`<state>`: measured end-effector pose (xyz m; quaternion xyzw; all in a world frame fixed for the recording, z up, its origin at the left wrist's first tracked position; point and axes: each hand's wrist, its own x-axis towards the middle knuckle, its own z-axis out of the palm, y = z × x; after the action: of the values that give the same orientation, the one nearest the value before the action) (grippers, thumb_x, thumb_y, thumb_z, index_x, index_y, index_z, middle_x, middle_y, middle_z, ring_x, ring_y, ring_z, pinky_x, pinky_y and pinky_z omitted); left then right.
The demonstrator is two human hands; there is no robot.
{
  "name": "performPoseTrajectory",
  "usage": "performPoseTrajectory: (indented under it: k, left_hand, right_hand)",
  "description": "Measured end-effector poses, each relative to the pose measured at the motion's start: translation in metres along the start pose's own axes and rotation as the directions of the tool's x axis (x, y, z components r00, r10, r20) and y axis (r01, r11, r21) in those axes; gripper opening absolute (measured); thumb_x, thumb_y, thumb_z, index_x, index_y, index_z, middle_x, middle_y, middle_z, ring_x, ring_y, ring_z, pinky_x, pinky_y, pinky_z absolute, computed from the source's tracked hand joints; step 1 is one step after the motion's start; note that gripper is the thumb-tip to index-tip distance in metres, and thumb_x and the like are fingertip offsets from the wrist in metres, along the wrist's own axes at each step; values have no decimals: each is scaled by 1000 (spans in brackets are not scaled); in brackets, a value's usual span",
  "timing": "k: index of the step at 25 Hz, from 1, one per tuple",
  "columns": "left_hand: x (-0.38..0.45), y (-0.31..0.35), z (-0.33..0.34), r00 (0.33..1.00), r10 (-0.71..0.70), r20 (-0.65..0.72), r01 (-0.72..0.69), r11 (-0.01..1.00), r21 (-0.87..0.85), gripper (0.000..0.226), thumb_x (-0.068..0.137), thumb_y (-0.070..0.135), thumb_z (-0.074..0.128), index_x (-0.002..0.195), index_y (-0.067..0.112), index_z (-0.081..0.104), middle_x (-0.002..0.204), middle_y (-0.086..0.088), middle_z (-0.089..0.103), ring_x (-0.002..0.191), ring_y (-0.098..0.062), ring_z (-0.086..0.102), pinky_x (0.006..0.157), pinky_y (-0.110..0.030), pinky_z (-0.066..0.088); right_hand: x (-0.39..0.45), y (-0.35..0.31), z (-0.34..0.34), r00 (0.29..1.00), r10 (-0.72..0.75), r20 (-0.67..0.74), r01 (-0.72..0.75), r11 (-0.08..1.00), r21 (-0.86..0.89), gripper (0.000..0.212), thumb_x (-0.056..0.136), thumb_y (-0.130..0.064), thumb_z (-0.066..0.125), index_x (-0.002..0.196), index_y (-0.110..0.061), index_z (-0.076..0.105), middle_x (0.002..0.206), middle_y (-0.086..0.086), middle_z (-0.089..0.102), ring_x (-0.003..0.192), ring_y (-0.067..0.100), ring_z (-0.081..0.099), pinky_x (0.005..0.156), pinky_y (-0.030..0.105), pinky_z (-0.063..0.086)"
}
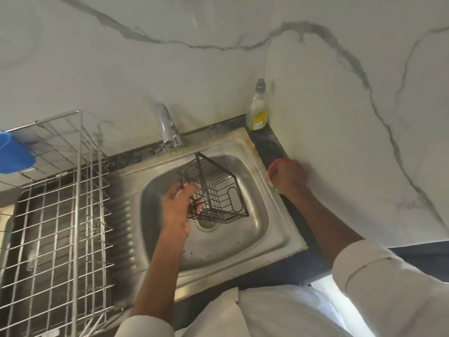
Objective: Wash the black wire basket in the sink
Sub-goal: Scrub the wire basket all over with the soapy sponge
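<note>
The black wire basket [216, 190] hangs tilted over the bowl of the steel sink [272, 239], above the drain [206, 223] and just below the tap [167, 127]. The left hand [176, 210] holds it by its near wire edge, the grip curled around the wires with fingertips poking through. The right hand [289, 178] reaches to the dark surface [264, 142] beside the sink's right rim and rests over a red-rimmed round container [275, 166]; whether that grip has closed on it cannot be told. A bottle of yellow-green dish liquid [258, 108] stands in the corner against the marble wall [340, 81]. Left of the sink sits a metal wire dish rack [60, 215] with a blue plastic cup [14, 154] on it.
</note>
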<state>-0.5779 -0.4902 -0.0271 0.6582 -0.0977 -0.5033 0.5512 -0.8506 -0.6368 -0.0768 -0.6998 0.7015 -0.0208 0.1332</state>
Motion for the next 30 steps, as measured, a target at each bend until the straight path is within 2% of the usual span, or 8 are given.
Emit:
performPoseTrajectory:
  k: [3, 7, 13, 17, 20, 24, 27, 30]
  left_hand:
    - [-8, 5, 5, 1000, -16, -3, 16, 999, -29, 34, 83, 11, 87, 110, 16, 66, 85, -2, 77, 79, -25, 70, 68, -37, 56]
    - [-10, 4, 10, 998, -49, 36, 50, 998, -26, 41, 81, 11, 90, 110, 18, 62, 104, -9, 74, 83, -23, 67, 76, -37, 57]
    - [-14, 4, 13, 991, -99, 84, 107, 990, -96, 44, 77, 17, 93, 108, 17, 62, 101, -6, 76, 86, -23, 67, 70, -37, 55]
    - [-17, 4, 20, 986, -129, 103, 139, 985, -104, 29, 86, 25, 87, 108, 17, 69, 110, -5, 73, 95, -27, 67, 92, -48, 54]
    - [-18, 6, 21, 985, -161, 63, 168, 976, -137, 34, 93, 36, 80, 116, 14, 68, 103, -3, 68, 90, -25, 66, 86, -47, 52]
    - [-17, 7, 20, 978, -195, 79, 206, 963, -173, 25, 101, 43, 68, 104, 18, 66, 92, 0, 66, 85, -24, 64, 87, -47, 52]
    - [-19, 4, 21, 978, -196, 72, 205, 964, -168, 29, 101, 45, 66, 108, 17, 64, 99, 0, 67, 93, -27, 66, 91, -47, 51]
    - [-23, 1, 27, 978, -196, 78, 204, 972, -118, 35, 100, 48, 66, 117, 17, 63, 107, -1, 66, 95, -27, 66, 94, -49, 53]
  right_hand:
    - [9, 4, 1, 998, -28, 57, 29, 999, -13, 21, 89, -33, 70, 105, -23, 79, 110, 7, 75, 103, 31, 71, 87, 37, 57]
    - [19, 14, 0, 997, 3, 73, -3, 1000, -1, 25, 86, -34, 78, 106, -19, 80, 106, 10, 76, 98, 32, 72, 81, 34, 56]
    - [18, 17, -1, 992, -55, 116, 56, 998, -5, 28, 85, -28, 80, 111, -17, 80, 111, 12, 76, 103, 34, 71, 87, 36, 55]
    - [17, 19, -6, 996, -37, 77, 39, 999, -21, 32, 87, -26, 80, 116, -13, 77, 112, 14, 75, 103, 35, 71, 85, 36, 55]
    - [16, 23, -12, 995, -18, 94, 18, 1000, -5, 35, 87, -32, 80, 117, -13, 77, 111, 13, 75, 101, 34, 71, 84, 36, 56]
    - [-7, 16, -38, 993, 97, -61, -73, 945, 318, 21, 85, -20, 80, 104, -13, 80, 105, 10, 77, 95, 33, 71, 75, 29, 47]
    - [-40, -17, -65, 986, 153, -66, -75, 763, 643, 15, 81, -20, 82, 95, -24, 83, 89, -7, 78, 88, 18, 74, 78, 27, 51]
    - [-57, -72, -80, 996, -85, -32, 75, 563, 823, 27, 84, -11, 82, 102, -31, 81, 96, -14, 78, 90, 9, 76, 82, 33, 62]
